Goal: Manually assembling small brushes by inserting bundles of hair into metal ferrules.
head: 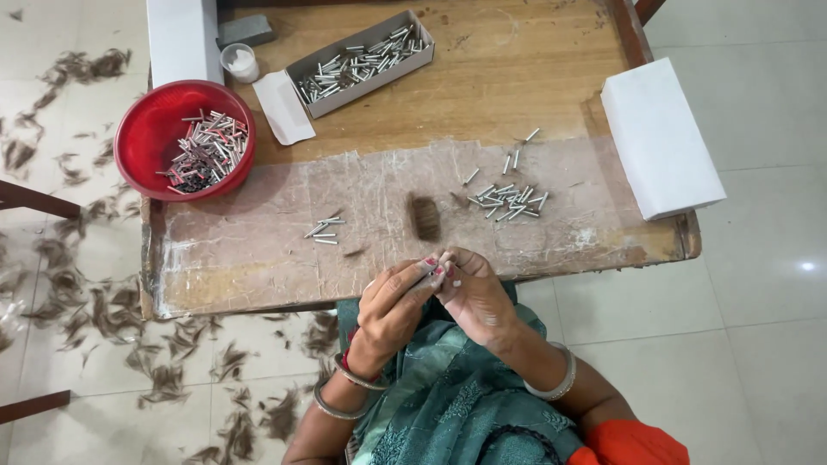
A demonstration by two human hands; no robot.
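Observation:
My left hand (392,306) and my right hand (474,297) meet at the near edge of the wooden table (517,69). Their fingertips pinch a small piece (441,263) between them; it is too small to identify. Just beyond the hands a tuft of brown hair (424,217) lies on the table. A scatter of short metal tubes (508,200) lies to the right of the tuft. To its left lie a few more tubes (323,228).
A red bowl (142,129) with tubes stands at the table's left edge, and an open cardboard box (362,62) of tubes at the back. White boxes sit at the right (659,138) and back left (181,39). A small white cup (239,62) stands nearby. Hair clumps (112,310) litter the floor.

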